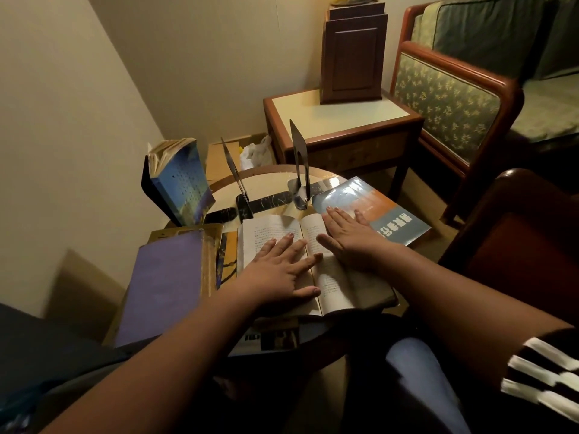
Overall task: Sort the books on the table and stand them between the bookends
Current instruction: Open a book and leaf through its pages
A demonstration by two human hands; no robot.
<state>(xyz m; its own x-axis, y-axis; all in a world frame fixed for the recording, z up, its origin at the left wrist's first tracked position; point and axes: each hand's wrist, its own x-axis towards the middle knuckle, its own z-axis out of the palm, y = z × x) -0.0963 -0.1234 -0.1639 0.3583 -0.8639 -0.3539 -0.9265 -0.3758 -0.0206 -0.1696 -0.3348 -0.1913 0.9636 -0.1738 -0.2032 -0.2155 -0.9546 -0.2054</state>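
An open book lies flat on the small round table in front of me. My left hand presses flat on its left page, and my right hand presses flat on its right page, fingers straight. Behind the book stand two dark metal bookends with nothing between them. A blue paperback stands upright against a third dark bookend at the far left. A purple book lies on the left, an orange-and-grey book on the right.
A wooden side table with a brown wooden box stands behind the round table. A green upholstered armchair is at the right, another dark chair arm nearer me. A cardboard box with a white bag sits on the floor.
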